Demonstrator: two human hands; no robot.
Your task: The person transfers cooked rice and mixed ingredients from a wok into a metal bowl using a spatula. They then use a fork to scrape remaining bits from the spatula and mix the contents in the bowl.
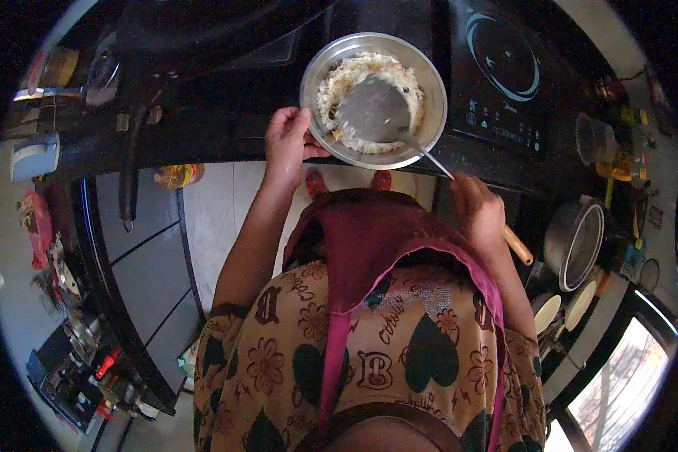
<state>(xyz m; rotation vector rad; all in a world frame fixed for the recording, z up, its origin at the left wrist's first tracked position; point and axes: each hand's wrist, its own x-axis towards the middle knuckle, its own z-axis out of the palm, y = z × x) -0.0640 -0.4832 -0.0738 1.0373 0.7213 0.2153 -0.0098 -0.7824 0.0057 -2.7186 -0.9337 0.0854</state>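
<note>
A round stainless steel bowl point(434, 84) sits at the front edge of the black counter. It holds what looks like cooked rice point(363, 66) with brownish bits mixed in. My left hand point(286, 142) is closed on the bowl's left rim, thumb on top and fingers underneath. In my right hand point(477, 212) is a metal spatula point(374, 111) with a thin shaft and a wooden handle. Its broad blade lies in the rice, tilted over the middle of the bowl. The handle's end sticks out below my right hand.
Right of the bowl is a black induction cooktop point(503, 56). A wok with a long dark handle point(130, 169) stands at the left. A metal pot point(574, 242) is at the right, and a bottle of yellow oil point(179, 175) stands low on the left.
</note>
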